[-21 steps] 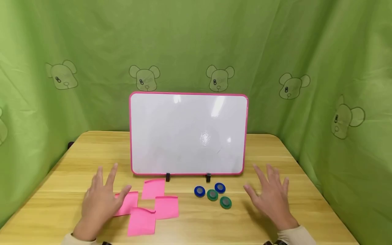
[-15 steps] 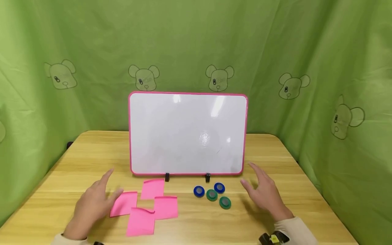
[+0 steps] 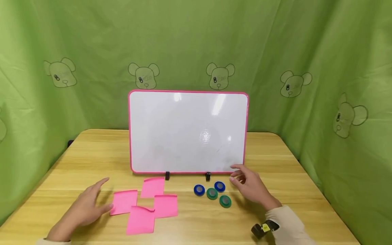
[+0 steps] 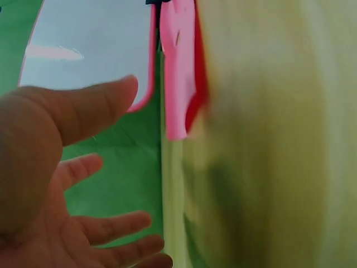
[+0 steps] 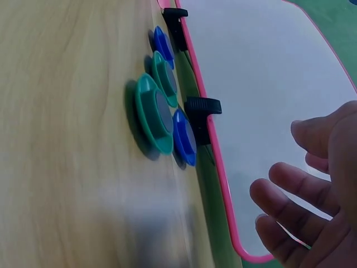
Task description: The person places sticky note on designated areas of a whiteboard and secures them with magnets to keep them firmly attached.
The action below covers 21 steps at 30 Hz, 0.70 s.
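My left hand (image 3: 85, 206) hovers over the table's left side with fingers spread, its thumb beside the leftmost pink sticky note (image 3: 125, 202). Several pink notes lie together there, their top edges curling up. To the right of the round magnets my right hand (image 3: 252, 185) hangs with loosely bent fingers and holds nothing. Two magnets are blue, one a blue magnet (image 3: 219, 186); two are green, one a green magnet (image 3: 225, 201). Their grey discs face up. In the right wrist view the fingers (image 5: 295, 212) are apart from the magnets. Behind stands a pink-framed whiteboard (image 3: 188, 132).
Two black clips (image 3: 208, 176) support the whiteboard's lower edge. The wooden table (image 3: 101, 149) has rounded far corners. Green curtains (image 3: 183, 34) printed with bear heads hang around its back and sides.
My left hand has moved left and lowered, away from the leftmost note. My right hand has shifted left toward the magnets, its fingers bending from spread to loosely curled. Notes and magnets stay put.
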Available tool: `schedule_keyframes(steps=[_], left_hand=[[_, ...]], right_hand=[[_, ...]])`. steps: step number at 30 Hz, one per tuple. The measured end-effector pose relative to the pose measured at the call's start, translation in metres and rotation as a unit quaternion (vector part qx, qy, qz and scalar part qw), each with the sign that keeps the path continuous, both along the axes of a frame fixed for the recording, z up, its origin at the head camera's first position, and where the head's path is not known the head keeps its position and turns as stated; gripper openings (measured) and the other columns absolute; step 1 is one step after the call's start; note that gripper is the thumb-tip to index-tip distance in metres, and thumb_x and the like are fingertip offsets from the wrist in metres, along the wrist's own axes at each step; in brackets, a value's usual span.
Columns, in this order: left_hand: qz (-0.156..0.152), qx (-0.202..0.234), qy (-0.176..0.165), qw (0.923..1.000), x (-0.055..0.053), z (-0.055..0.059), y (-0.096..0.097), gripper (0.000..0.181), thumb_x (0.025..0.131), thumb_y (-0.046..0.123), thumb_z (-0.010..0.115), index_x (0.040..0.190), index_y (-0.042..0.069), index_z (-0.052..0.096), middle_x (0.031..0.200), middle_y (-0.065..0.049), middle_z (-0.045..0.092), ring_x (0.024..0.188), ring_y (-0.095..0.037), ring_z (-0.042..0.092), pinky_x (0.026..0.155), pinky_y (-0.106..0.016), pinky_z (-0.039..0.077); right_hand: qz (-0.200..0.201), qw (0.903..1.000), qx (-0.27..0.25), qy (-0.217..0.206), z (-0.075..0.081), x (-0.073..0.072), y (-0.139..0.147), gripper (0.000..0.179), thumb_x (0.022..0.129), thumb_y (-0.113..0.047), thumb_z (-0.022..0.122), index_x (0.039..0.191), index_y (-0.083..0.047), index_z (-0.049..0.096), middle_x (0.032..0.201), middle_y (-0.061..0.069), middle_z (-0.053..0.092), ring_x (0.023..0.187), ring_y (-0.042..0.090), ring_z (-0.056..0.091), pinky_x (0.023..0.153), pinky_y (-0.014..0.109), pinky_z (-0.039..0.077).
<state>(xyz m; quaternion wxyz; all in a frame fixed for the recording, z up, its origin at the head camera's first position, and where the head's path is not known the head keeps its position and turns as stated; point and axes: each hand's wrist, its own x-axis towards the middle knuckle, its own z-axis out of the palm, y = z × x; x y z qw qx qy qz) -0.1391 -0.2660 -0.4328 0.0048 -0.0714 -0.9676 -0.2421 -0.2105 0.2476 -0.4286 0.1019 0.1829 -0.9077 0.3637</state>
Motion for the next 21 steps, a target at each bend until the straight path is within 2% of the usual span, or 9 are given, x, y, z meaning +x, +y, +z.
schedule_keyframes(steps=[9, 16, 21], left_hand=[[-0.045, 0.015, 0.001, 0.9989, 0.001, -0.012, -0.004, 0.075, 0.08, 0.039, 0.077, 0.136, -0.001, 0.047, 0.13, -0.033, 0.051, 0.118, -0.054, 0.047, 0.093, -0.065, 0.04], [-0.04, -0.001, 0.008, 0.9992, -0.002, -0.012, -0.004, 0.054, 0.082, 0.033, 0.076, 0.122, 0.001, 0.059, 0.119, -0.03, 0.059, 0.112, -0.052, 0.052, 0.092, -0.064, 0.041], [-0.047, -0.003, 0.025, 0.9986, -0.004, -0.011, 0.0, 0.055, 0.081, 0.033, 0.077, 0.123, 0.001, 0.059, 0.118, -0.028, 0.06, 0.11, -0.05, 0.054, 0.092, -0.063, 0.042]], right_hand=[[0.075, 0.9968, 0.008, -0.028, -0.005, -0.004, -0.019, 0.032, 0.092, -0.011, 0.066, 0.122, -0.003, 0.058, 0.095, 0.002, 0.069, 0.079, 0.012, 0.063, 0.068, 0.026, 0.054], [0.123, 0.9909, 0.046, -0.028, -0.01, -0.006, -0.039, 0.024, 0.092, -0.011, 0.065, 0.115, -0.003, 0.063, 0.092, -0.003, 0.067, 0.082, 0.01, 0.063, 0.072, 0.028, 0.055], [0.138, 0.9876, 0.075, -0.004, -0.011, -0.004, -0.049, 0.024, 0.09, -0.012, 0.069, 0.112, -0.004, 0.065, 0.101, 0.004, 0.067, 0.09, 0.018, 0.063, 0.08, 0.038, 0.054]])
